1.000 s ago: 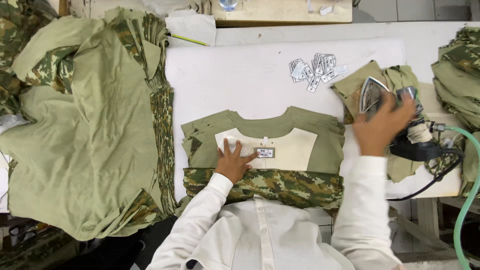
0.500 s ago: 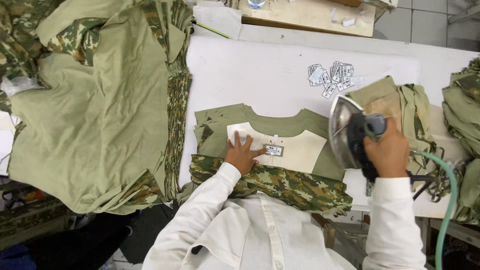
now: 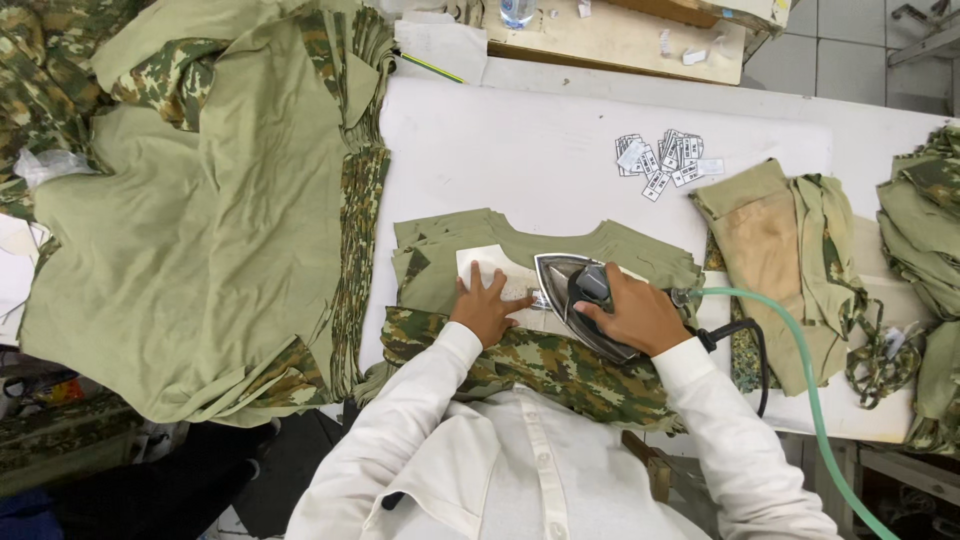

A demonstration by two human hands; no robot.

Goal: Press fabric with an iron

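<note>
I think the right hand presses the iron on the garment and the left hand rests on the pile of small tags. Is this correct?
Not quite. In the head view the left hand rests flat on the garment beside the iron, which the right hand presses down.

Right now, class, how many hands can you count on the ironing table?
2. The left hand lies flat on the folded green garment; the right hand grips the steam iron beside it. No other person's hands show.

Even, bright overhead light on my board; shadows soft and short under my hands. No glare. Focus sharp centrally, edges bowed by the wide lens.
</note>
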